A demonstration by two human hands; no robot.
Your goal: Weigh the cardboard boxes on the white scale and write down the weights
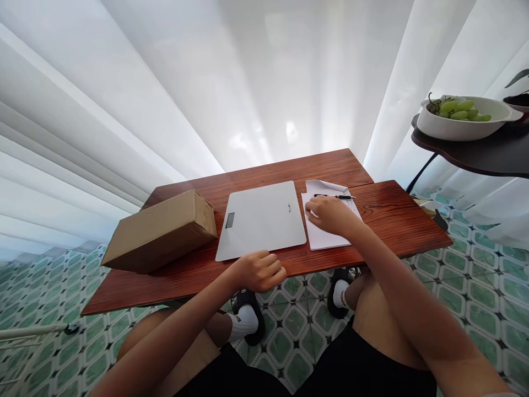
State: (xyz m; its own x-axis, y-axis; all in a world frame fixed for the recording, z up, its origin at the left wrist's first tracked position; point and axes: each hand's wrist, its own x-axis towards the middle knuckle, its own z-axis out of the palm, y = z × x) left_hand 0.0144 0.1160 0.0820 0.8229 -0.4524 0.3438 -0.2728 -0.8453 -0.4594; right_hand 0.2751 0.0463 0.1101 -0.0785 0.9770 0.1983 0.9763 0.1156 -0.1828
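My left hand (pixel 260 270) hovers at the front edge of the wooden table, its fingers curled into a loose fist with nothing visible in them. Just beyond it lies a flat white digital scale (pixel 260 218) with a small grey display at its left end. My right hand (pixel 330 214) is over a stack of white paper (pixel 326 238) to the right of the scale, fingers curled in and no object showing between them. A black pen (pixel 336 196) rests across the upper part of the paper, just past my right knuckles. The top sheet's far edge is creased.
A closed brown cardboard box (pixel 161 229) sits left of the scale on the reddish wooden table (pixel 397 220). At the right, a dark shelf (pixel 479 157) bears a white bowl (pixel 450 128) of green grapes (pixel 463 108). White curtains (pixel 264 82) hang behind the table.
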